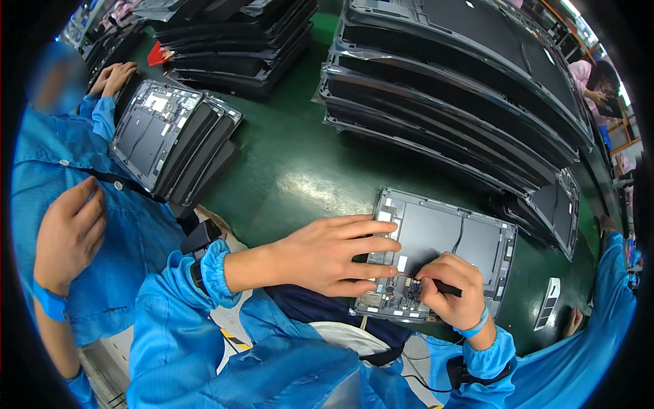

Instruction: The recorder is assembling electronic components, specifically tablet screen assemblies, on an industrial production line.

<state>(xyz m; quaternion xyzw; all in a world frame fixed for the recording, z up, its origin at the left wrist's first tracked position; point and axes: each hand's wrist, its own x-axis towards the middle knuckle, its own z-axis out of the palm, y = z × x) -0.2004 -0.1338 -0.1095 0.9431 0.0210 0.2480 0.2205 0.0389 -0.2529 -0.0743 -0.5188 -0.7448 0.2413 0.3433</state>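
An opened tablet housing (430, 228) lies on the green table right in front of me, its dark inner side up. Small parts and a circuit board (409, 290) show along its near side, and a black cable (460, 235) runs down its middle. My left hand (327, 258) rests with fingers spread across the housing's left edge. Over the board's right part, my right hand (455, 290) is closed in a pinch, thumb against curled fingers. Something dark shows between them, too hidden to name. Both wrists wear bands.
Tall stacks of similar housings (436, 88) fill the far right, and another stack (235, 48) stands far left. A co-worker in blue (102, 225) sits at left beside a smaller housing stack (146, 136). A white labelled strip (548, 303) lies at right, near another blue sleeve (606, 293).
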